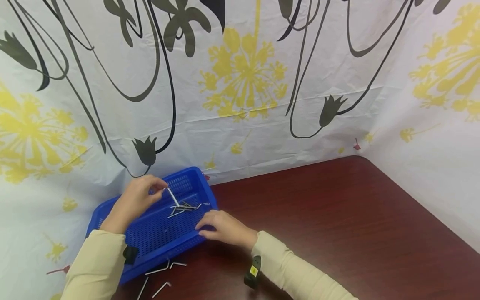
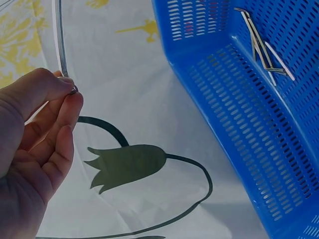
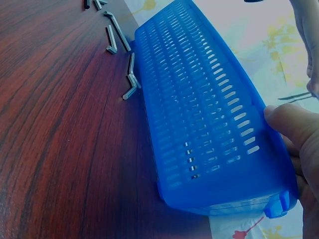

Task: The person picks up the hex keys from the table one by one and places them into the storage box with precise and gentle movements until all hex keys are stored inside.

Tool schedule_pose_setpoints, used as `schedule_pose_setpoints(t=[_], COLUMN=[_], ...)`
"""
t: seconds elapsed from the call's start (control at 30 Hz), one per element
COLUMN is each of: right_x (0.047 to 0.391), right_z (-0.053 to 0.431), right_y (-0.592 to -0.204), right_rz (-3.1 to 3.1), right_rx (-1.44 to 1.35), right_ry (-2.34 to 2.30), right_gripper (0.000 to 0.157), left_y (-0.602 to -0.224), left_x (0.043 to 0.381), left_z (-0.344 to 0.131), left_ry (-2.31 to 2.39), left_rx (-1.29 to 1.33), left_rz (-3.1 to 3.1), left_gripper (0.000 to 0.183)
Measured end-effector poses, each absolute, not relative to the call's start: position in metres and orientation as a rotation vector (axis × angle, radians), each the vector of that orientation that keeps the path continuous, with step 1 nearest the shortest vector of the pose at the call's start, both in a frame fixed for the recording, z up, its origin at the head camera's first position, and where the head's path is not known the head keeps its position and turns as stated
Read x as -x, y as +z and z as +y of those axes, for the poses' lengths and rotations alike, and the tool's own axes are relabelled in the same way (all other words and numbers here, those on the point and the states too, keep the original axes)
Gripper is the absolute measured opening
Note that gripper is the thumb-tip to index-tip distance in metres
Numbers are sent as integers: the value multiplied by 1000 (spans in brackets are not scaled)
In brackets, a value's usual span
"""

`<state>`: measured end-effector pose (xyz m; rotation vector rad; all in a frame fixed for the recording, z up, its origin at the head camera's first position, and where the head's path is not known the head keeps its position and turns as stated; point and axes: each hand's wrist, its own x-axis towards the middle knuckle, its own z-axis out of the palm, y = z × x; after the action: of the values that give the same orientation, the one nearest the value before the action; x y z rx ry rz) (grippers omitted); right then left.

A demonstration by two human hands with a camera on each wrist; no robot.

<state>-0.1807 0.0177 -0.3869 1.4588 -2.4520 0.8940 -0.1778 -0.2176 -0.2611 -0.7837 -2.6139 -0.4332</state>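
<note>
A metal hex key (image 1: 173, 196) is pinched between the thumb and fingers of the left hand (image 1: 136, 200), above the far right part of the blue basket (image 1: 157, 235). Its lower end is seen at a small pile of hex keys (image 1: 183, 207); whether they touch cannot be told. The near right rim of the basket is grasped by the right hand (image 1: 225, 227). Loose hex keys (image 1: 160, 289) are laid on the dark red table (image 1: 318, 216), by the basket's near side. At the far side, a flowered cloth (image 1: 198, 139) is seen.
</note>
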Motion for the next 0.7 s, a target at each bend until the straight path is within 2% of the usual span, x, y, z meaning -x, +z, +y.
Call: schedule_pose_setpoints(t=[0.7], right_x=[179], right_z=[17], right_y=[-387], right_rz=[-2417], right_rx=[-1461], right_ry=[853], right_gripper=[18], left_y=[-269], left_x=[221], left_z=[-231], left_ry=[-452], left_rx=[726], left_rz=[-2690], left_gripper=[13])
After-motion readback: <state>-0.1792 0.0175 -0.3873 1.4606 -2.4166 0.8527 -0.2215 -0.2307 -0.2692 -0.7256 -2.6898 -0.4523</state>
